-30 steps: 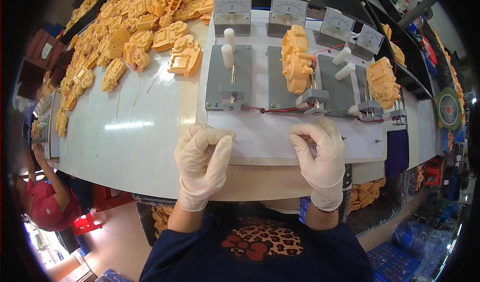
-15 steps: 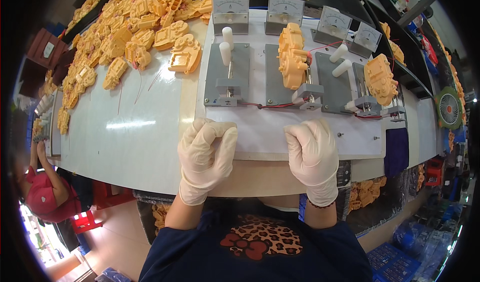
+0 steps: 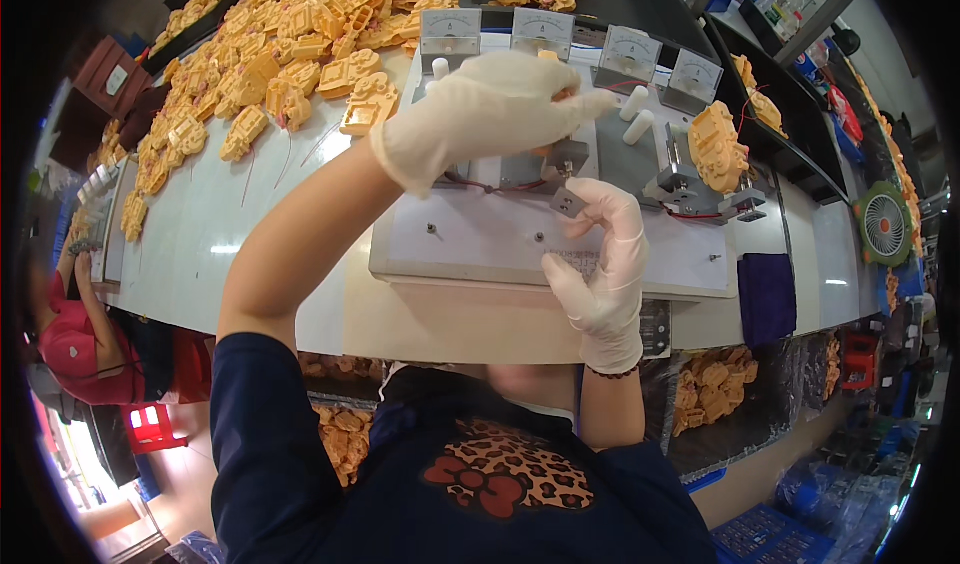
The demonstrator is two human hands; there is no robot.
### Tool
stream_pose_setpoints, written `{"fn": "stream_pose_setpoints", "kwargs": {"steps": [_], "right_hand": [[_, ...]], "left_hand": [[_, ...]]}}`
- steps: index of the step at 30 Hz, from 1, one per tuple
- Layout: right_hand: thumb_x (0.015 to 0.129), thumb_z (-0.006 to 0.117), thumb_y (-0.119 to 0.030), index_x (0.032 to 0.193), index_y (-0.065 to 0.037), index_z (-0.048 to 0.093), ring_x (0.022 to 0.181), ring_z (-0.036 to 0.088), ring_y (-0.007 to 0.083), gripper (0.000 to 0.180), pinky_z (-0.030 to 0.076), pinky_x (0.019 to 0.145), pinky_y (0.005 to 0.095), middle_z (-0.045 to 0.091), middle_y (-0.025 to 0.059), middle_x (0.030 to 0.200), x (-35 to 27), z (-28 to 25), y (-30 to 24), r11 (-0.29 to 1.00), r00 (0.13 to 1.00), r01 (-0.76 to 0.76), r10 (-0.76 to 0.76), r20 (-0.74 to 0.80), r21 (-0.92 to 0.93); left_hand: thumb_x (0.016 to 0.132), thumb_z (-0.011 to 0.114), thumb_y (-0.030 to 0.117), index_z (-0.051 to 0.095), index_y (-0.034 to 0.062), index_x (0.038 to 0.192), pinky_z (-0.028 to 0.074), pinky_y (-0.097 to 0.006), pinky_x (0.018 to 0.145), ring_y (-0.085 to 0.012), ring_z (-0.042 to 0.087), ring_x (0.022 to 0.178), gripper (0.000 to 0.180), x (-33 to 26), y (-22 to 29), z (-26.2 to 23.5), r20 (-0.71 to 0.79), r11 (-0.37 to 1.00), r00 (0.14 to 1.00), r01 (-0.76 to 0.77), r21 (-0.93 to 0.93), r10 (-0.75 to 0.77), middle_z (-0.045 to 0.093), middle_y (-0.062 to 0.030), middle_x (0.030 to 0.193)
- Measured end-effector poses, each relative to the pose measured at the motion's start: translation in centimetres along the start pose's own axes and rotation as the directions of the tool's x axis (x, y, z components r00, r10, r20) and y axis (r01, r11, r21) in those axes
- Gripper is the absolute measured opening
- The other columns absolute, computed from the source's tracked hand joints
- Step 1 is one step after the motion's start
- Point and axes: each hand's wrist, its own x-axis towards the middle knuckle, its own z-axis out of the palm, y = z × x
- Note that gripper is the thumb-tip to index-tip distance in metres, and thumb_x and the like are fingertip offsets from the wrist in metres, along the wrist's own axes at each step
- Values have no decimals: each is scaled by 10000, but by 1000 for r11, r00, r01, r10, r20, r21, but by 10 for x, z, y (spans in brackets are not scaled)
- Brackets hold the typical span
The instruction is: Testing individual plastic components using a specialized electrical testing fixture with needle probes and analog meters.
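My left hand (image 3: 500,109), in a white glove, reaches across the middle test fixture with its fingers bent over an orange-yellow plastic housing (image 3: 547,55). The hand hides most of that housing. Below it, the fingers of my right hand (image 3: 607,264), also gloved, touch the small grey block (image 3: 568,202) at the fixture's front. Its thumb stands well apart from the fingers. A second housing (image 3: 718,147) sits on the right-hand fixture. Two white pegs (image 3: 637,114) rise from a grey plate between the two housings. Four-sided analog meters (image 3: 632,56) stand in a row behind.
A large heap of similar housings (image 3: 300,34) covers the table's back left, some with thin red wires trailing. A dark purple cloth (image 3: 767,299) hangs at the right edge. A green fan (image 3: 886,226) stands far right. Another person (image 3: 85,339) sits at the far left.
My left hand has moved up and right onto the middle fixture's housing. My right hand has risen slightly, its fingers loosening from a curl and reaching the grey block. The view has shifted.
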Motion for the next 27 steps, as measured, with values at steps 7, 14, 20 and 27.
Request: {"fn": "stream_pose_setpoints", "kwargs": {"steps": [7,14,20,27], "right_hand": [[663,629,-34,1275,-3,564,960,529,165,616,429,915,312,581,75,1159,4,-4,3,999,999,-11,10,-34,-52],[794,641,-2,1421,66,410,920,649,237,671,530,866,337,596,235,1271,-29,-46,-21,990,939,-85,43,-340,-111],[903,579,-118,1395,67,483,954,620,203,535,469,922,312,656,186,1091,-61,-104,-2,954,928,-85,-29,-371,-288],[955,609,-28,1288,13,617,938,576,129,336,449,856,248,639,76,1086,-63,-143,32,897,893,-217,23,-450,-386]], "left_hand": [[947,656,382,643,48,1112,556,-311,735,-200,681,820,373,-38,29,-39,-628,963,773,-231,-139,95,693,-70,911],[953,602,243,648,-8,1018,523,-311,801,-193,646,879,263,-295,-108,-60,123,491,844,-180,-853,522,689,-106,999],[940,686,228,645,-19,1158,460,-234,844,-86,562,983,331,-447,-168,99,333,231,515,753,-617,-790,643,-39,1034],[834,664,102,705,-68,1015,497,-254,678,-135,629,770,252,-350,-109,26,364,336,817,531,-778,-448,697,-93,889]]}}
